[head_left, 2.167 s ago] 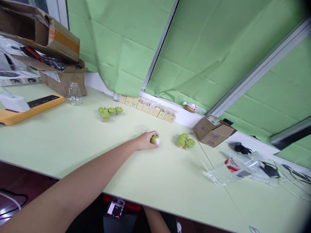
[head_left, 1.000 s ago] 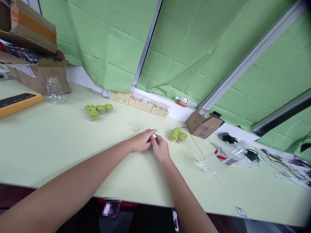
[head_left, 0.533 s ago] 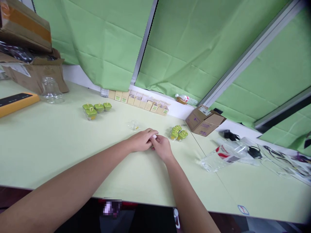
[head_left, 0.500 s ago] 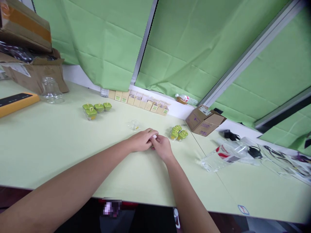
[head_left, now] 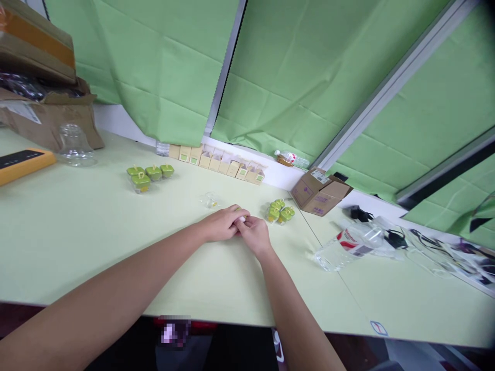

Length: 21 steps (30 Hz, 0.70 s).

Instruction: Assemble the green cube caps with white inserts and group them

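My left hand (head_left: pixel 223 224) and my right hand (head_left: pixel 255 235) meet over the front middle of the table. Both are closed, fingers pressed together around something small, which they almost wholly cover; only a whitish and yellow-green bit shows between the fingertips. Just beyond my left hand lies a small clear plastic cup (head_left: pixel 210 200) with a spot of yellow on it. To the right of my right hand stands a cluster of small clear containers with green lids (head_left: pixel 286 212). A second group of green-lidded containers (head_left: pixel 139 180) stands farther left.
A row of small cardboard boxes (head_left: pixel 216 161) lines the wall side. Towards the right are an open carton (head_left: pixel 319 193), a large clear bottle (head_left: pixel 348 246) lying down, and cables (head_left: pixel 436 252). On the left are a yellow-black device (head_left: pixel 27 165), a clear jar (head_left: pixel 75 147) and stacked cartons (head_left: pixel 34 46).
The view has shifted slightly, so everything sits a little farther left. Both hands stay together with small finger movements; a pinkish bit seen under them earlier is now hidden.
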{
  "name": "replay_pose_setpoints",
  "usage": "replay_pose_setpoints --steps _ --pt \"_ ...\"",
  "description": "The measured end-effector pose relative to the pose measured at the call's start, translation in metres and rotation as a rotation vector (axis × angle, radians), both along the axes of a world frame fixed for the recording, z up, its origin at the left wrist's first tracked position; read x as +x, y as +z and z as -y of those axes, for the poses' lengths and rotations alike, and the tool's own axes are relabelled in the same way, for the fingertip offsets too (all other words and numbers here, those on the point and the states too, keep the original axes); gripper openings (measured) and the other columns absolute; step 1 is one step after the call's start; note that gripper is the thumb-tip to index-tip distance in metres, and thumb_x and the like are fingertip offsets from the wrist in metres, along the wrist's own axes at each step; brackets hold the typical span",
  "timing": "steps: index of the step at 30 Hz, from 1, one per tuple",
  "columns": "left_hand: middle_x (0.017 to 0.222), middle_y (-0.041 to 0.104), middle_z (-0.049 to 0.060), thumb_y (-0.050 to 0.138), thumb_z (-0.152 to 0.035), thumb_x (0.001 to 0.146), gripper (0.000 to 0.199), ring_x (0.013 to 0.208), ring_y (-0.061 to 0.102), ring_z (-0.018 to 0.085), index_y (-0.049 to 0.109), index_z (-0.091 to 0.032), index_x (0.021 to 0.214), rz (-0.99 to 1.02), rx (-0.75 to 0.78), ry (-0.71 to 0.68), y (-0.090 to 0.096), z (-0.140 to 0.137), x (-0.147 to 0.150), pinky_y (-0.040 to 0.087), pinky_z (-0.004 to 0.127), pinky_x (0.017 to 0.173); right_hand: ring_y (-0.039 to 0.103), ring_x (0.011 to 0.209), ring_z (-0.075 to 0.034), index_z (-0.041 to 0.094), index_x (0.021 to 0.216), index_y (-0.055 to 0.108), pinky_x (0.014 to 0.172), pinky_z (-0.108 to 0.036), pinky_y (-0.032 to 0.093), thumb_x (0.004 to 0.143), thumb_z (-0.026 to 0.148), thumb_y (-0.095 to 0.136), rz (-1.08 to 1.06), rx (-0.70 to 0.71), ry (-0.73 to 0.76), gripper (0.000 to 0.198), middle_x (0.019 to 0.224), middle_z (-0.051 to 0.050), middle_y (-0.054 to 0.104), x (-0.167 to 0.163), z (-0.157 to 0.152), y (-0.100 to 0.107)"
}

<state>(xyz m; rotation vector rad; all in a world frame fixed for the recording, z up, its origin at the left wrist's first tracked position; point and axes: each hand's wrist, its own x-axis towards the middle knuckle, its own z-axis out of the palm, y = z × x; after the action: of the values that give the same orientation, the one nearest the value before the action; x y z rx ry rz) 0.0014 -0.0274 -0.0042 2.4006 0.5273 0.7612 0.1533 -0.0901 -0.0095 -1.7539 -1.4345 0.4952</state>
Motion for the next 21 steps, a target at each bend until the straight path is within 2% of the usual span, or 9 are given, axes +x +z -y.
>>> replay_pose_setpoints --steps 13,21 --pt "0.121 0.057 0.007 0.05 -0.013 0.083 0.049 0.103 0.062 0.022 0.057 -0.028 0.129 0.059 -0.007 -0.056 -0.0045 -0.0034 0.0006 0.049 0.034 0.091 0.058 0.054 -0.015 0.015 0.069 0.068 0.049 -0.022 0.041 0.079 0.044 0.061 0.04 0.044 -0.017 0.031 0.061 -0.004 0.067 -0.0028 0.002 0.0003" --pt "0.123 0.058 0.007 0.046 -0.005 0.079 0.055 0.106 0.061 0.021 0.058 -0.026 0.129 0.131 -0.036 -0.078 -0.0095 -0.0062 0.0036 0.05 0.033 0.093 0.057 0.054 -0.014 0.015 0.069 0.068 0.051 -0.022 0.041 0.078 0.042 0.06 0.029 0.058 -0.041 0.029 0.06 -0.003 0.067 -0.0063 0.0033 0.0038"
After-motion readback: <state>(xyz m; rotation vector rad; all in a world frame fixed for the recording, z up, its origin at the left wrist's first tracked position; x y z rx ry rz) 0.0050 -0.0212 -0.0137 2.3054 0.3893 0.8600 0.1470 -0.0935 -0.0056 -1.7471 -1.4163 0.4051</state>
